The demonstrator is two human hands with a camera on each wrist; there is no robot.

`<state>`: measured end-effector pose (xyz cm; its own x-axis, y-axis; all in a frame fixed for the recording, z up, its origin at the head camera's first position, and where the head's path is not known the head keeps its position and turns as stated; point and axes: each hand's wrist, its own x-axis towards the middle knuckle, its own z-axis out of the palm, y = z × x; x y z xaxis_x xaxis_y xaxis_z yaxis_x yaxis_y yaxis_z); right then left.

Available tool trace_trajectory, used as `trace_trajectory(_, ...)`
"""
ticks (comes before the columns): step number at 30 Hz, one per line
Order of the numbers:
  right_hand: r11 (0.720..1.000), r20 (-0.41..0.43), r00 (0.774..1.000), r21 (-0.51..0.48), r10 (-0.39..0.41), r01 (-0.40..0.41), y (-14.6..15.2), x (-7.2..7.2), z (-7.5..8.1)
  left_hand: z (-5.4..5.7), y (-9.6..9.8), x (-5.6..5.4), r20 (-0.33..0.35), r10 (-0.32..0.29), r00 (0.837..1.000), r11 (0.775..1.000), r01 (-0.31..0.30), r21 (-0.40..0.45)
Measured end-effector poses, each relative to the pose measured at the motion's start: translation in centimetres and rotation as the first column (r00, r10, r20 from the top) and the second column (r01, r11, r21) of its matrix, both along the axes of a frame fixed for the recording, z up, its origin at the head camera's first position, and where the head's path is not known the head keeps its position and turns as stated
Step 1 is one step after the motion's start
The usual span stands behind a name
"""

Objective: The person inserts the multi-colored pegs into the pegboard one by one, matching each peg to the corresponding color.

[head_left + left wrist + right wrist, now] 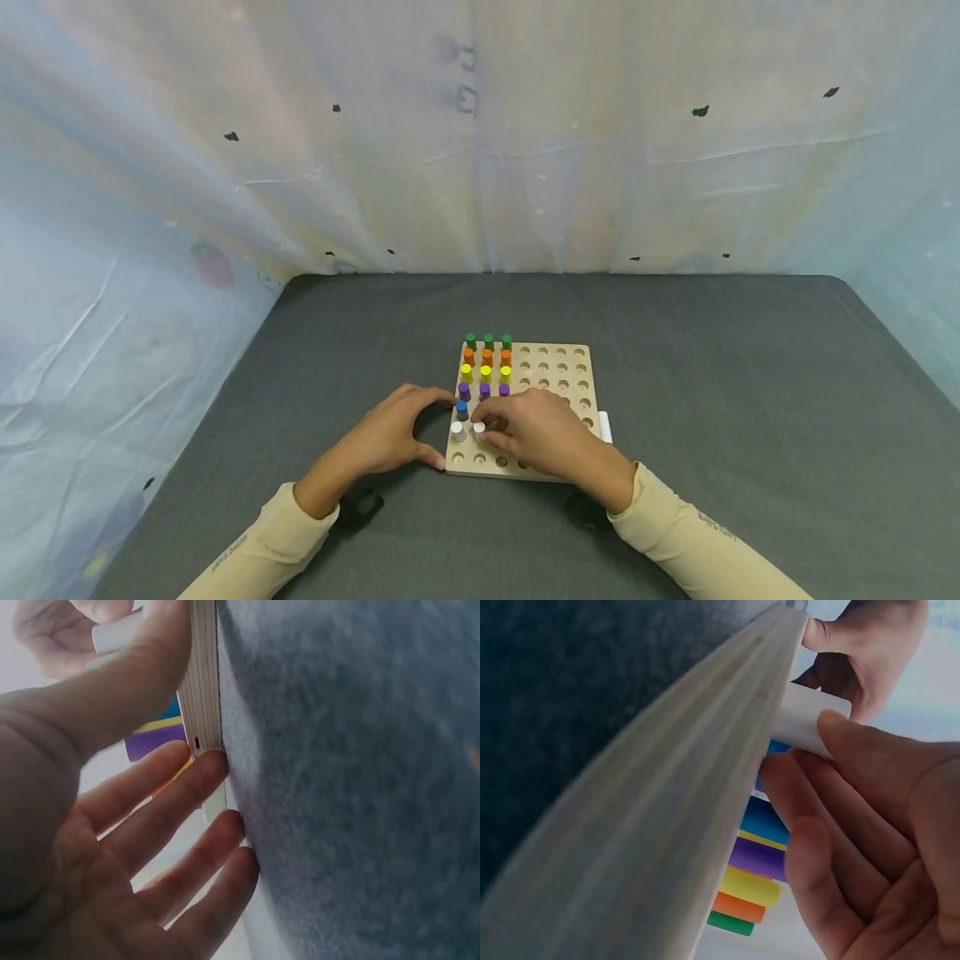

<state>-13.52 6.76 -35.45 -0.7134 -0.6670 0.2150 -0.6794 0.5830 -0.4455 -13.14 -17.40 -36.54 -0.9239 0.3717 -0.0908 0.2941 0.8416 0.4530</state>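
Observation:
A pale wooden pegboard [552,359] lies on the table, its left columns filled with upright coloured pegs. My right hand [543,425] pinches a white peg [479,430] between thumb and fingertips, over the second column near the front. Beside it another white peg [458,431] stands in the left column. My left hand [386,429] touches the board's left edge with extended fingers, its thumb at the front left corner. A blue peg [462,410] stands behind the left white one; my right hand hides part of the blue row from the head view.
Behind are rows of purple pegs [484,391], yellow pegs [486,374], orange pegs [487,357] and green pegs [489,342]. A white object [604,427] lies against the board's right edge. Dark grey cloth [712,375] covers the table, with a pale curtain [555,167] beyond.

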Motion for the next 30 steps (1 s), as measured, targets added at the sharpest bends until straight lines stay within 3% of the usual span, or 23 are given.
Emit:
trace_trajectory(5, 1.000, 0.044, 0.999, -0.016, 0.013, -0.012, 1.3, 0.1, 0.9, 0.0, -0.4, -0.1, 0.038, -0.018, 0.999, 1.000, 0.018, 0.024)
trace_trajectory(9, 0.999, 0.053, 0.998, -0.035, -0.022, 0.024, 4.1, -0.1, 1.5, 0.1, -0.4, -0.1, 0.044, -0.011, 0.999, 1.000, 0.010, 0.019)
trace_trajectory(14, 0.994, 0.030, 0.993, 0.010, -0.112, 0.112, 8.9, -0.6, 1.0, 0.2, -0.4, -0.1, 0.042, -0.002, 0.999, 1.000, 0.001, 0.013)
trace_trajectory(20, 0.981, 0.082, 0.979, 0.063, -0.187, 0.182, 13.0, -0.8, 0.2, 0.1, -0.4, -0.2, 0.051, 0.006, 0.999, 1.000, -0.006, 0.015)
trace_trajectory(30, 0.983, 0.126, 0.978, 0.092, -0.169, 0.158, 13.7, -1.5, -0.7, 0.2, -0.2, -0.2, 0.046, 0.007, 0.999, 1.000, -0.008, 0.016)
